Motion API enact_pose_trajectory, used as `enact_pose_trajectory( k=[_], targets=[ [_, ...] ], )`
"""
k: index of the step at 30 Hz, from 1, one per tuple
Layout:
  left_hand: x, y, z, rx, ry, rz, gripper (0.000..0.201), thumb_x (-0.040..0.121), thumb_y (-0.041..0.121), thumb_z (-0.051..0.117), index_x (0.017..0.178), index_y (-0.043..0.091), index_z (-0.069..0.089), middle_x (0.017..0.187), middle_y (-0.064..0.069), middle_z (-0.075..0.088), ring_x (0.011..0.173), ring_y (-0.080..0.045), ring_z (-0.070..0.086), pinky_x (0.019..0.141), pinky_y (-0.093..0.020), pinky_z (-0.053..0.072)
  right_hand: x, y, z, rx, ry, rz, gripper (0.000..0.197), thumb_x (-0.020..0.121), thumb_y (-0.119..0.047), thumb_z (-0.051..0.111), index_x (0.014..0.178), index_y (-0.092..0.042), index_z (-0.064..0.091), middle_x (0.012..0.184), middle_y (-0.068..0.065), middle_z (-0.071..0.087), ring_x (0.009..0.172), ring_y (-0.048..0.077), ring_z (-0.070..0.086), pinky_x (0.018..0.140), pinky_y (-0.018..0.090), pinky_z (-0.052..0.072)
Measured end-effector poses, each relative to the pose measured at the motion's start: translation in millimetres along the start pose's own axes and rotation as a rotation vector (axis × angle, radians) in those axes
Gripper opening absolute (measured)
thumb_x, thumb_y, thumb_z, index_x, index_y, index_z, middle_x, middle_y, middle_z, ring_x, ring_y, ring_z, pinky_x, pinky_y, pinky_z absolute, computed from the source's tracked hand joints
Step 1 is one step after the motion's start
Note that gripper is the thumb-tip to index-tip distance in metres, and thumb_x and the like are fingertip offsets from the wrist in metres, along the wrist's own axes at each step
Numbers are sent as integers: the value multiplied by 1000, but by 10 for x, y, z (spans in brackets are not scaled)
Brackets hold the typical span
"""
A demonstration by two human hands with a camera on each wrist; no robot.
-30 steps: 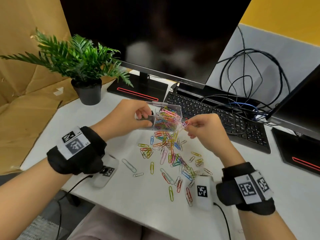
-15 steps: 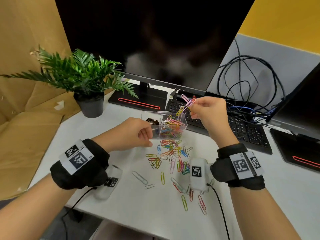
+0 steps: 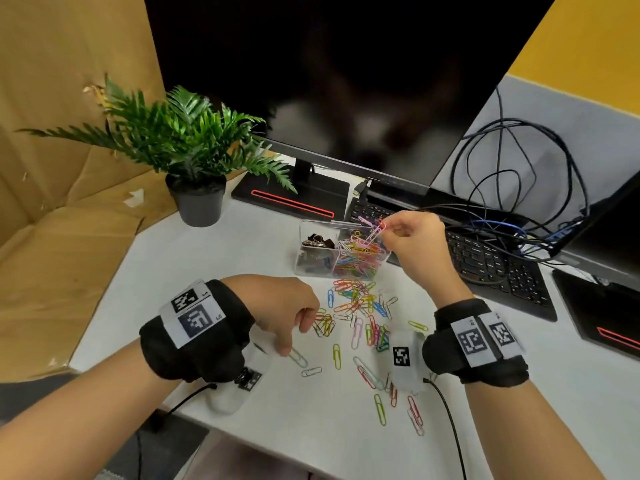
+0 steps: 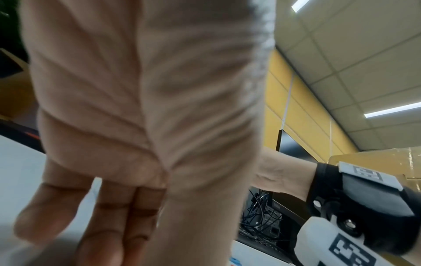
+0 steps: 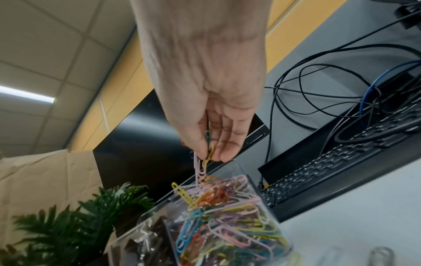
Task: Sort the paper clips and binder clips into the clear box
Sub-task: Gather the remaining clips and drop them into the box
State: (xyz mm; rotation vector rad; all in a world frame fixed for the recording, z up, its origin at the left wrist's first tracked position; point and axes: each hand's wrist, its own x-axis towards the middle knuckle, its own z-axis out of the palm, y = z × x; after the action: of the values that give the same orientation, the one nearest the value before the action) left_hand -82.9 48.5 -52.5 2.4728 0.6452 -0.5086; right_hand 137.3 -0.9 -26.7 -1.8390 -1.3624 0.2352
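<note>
On a white desk [image 3: 180, 271] before a dark monitor, the right hand [image 3: 412, 237] pinches a few paper clips [image 3: 372, 230] over the clear box [image 3: 313, 268]'s full right compartment. The left hand [image 3: 280, 310], fingers curled, touches a loose clip [image 3: 298, 358]. Heaped clips could spill over.

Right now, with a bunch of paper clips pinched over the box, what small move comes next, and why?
Probably let go. The right hand pinches a few paper clips directly above the box's clip-filled side, their lower ends already reaching the pile, so they should drop in cleanly. The left hand is down among the loose clips on the desk, touching one, ready for the next pick.
</note>
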Motion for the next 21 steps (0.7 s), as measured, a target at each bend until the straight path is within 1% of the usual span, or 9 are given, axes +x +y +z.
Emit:
enact_pose_trajectory(
  k=[2, 3, 6, 9, 11, 14, 16, 19, 21],
  targets=[
    [10, -24, -1, -4, 15, 6, 32, 70, 16, 81, 95, 19, 61, 80, 11, 47, 66, -6, 44, 55, -21, 36, -9, 7, 5, -43, -37, -37, 18, 82, -1, 67, 80, -19, 68, 73, -9, 63, 70, 8, 60, 68, 19, 47],
    [15, -34, -1, -8, 22, 9, 30, 70, 16, 81, 92, 19, 62, 79, 10, 48, 66, -7, 45, 57, -23, 38, -8, 4, 6, -60, -59, -58, 19, 83, -2, 67, 80, -20, 68, 73, -11, 63, 70, 6, 59, 67, 17, 46],
    [20, -35, -10, -17, 41, 25, 22, 71, 16, 80, 87, 18, 65, 78, 6, 53, 69, -10, 48, 63, -26, 42, -6, -2, 12, -130, -139, -99, 15, 83, -3, 67, 82, -17, 72, 73, -8, 63, 70, 4, 56, 66, 15, 44],
    [32, -27, -21, -24, 58, 38, 17, 73, 14, 79, 86, 14, 69, 81, 1, 59, 70, -11, 50, 62, -22, 41, -16, 3, 15, -179, -175, -93, 12, 84, -3, 67, 89, -11, 73, 80, -4, 63, 73, 8, 55, 64, 10, 39],
    [39, -32, -20, -27, 65, 35, 14, 74, 14, 78, 86, 14, 70, 82, -1, 62, 70, -11, 52, 61, -20, 41, -19, 7, -1, -213, -181, -81, 15, 86, -2, 65, 94, -11, 74, 85, -4, 64, 80, 10, 55, 66, 11, 37],
    [48, -35, -19, -44, 69, 26, 10, 75, 13, 78, 82, 13, 71, 76, 4, 63, 68, -9, 54, 62, -20, 44, -11, 7, -27, -298, -199, -73, 23, 89, -1, 59, 100, -12, 75, 100, -1, 67, 89, 9, 53, 76, 21, 39],
    [50, -27, -23, -50, 71, 24, 7, 76, 12, 77, 80, 13, 71, 70, 7, 61, 64, -8, 53, 61, -19, 44, -17, -13, -30, -303, -172, -77, 27, 88, 1, 58, 106, -13, 73, 106, 1, 68, 93, 11, 53, 80, 24, 40],
    [50, -23, -23, -52, 78, 30, 7, 78, 12, 76, 79, 14, 69, 67, 10, 58, 61, -4, 51, 56, -14, 41, -38, -69, -43, -246, -110, -106, 28, 87, -4, 62, 108, -18, 72, 101, 0, 66, 92, 11, 52, 73, 19, 41],
    [55, -28, -21, -59, 81, 33, 9, 78, 12, 76, 77, 16, 68, 67, 11, 58, 61, -4, 51, 56, -13, 41, -57, -113, -38, -237, -184, -130, 24, 86, -12, 67, 107, -22, 73, 97, -4, 62, 94, 12, 48, 69, 17, 37]
  ],
)
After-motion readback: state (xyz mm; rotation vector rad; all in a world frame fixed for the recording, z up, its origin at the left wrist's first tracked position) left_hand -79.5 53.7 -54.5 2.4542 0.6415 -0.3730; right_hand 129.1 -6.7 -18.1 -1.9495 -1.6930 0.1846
